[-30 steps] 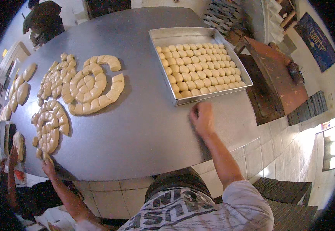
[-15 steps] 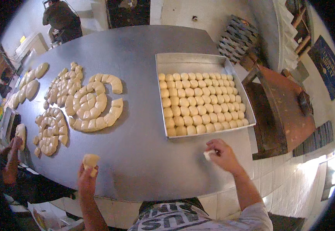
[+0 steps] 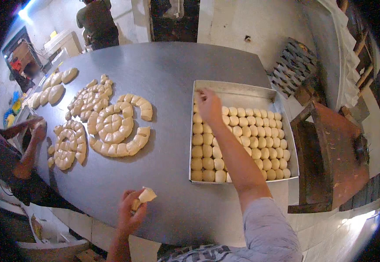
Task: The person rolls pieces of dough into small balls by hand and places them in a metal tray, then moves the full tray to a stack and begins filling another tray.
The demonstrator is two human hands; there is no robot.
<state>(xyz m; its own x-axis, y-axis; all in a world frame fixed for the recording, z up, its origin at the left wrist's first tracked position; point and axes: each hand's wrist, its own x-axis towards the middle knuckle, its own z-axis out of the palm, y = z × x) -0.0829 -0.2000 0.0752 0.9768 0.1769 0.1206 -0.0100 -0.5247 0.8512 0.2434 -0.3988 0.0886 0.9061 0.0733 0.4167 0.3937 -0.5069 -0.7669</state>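
Dough piece [image 3: 147,195], in the head view, is left of the tray [image 3: 252,95], pinched in the left hand [image 3: 131,213]. Right hand [image 3: 210,107], fingers bent, hovers at the tray's far-left corner; cannot tell its hold. Gentle pressure should preserve shape.

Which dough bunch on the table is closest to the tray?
The big swirl, whose outer ring has a gap facing the tray; the smaller swirl, clumpy patch and plain rolls lie farther left.
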